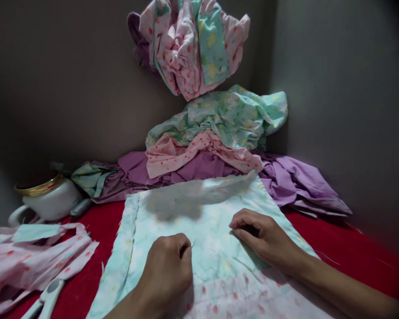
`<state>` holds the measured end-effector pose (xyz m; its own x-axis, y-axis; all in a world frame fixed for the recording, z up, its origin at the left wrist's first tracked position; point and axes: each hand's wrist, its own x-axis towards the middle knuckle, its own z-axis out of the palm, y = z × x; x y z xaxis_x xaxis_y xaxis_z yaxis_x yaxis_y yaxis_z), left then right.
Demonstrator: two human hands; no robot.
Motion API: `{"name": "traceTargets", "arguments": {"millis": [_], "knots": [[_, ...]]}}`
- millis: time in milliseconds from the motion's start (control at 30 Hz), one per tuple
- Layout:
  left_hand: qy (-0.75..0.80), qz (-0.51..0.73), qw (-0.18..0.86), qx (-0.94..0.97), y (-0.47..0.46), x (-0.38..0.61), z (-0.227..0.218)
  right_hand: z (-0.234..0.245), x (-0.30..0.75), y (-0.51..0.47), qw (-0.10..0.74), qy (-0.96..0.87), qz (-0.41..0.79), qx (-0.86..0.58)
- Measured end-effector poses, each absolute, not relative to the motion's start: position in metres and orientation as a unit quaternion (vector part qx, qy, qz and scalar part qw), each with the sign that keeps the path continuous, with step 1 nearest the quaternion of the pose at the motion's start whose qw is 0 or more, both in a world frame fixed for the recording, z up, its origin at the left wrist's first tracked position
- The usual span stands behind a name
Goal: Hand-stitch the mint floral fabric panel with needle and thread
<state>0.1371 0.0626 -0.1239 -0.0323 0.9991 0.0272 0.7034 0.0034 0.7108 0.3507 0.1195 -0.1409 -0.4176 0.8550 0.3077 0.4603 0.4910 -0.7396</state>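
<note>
Stitching, I judged — left hand (pixel 169 262) pinched a silvery sliver (pixel 193 243), right hand (pixel 262 231) curled, hold unclear; floral mint cloth (pixel 211 223) likely needed tautening next.

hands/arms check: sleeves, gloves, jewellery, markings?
Two bare human hands, left hand and right hand, both ungloved. Right forearm is bare out to the picture's edge; only a short bare stretch of left forearm shows. No sleeves, watch, rings, cables or markings visible.
</note>
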Motion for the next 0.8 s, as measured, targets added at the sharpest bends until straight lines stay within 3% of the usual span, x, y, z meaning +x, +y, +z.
{"name": "traceTargets", "arguments": {"millis": [533,800], "knots": [[0.652,0.21,0.133,0.716,0.074,0.145,-0.132,-0.141,0.35,0.12,0.353,-0.798,0.269,-0.407],[0.694,0.124,0.027,0.709,0.058,0.146,-0.125,-0.131,0.355,0.114,0.308,-0.809,0.228,-0.446]]}}
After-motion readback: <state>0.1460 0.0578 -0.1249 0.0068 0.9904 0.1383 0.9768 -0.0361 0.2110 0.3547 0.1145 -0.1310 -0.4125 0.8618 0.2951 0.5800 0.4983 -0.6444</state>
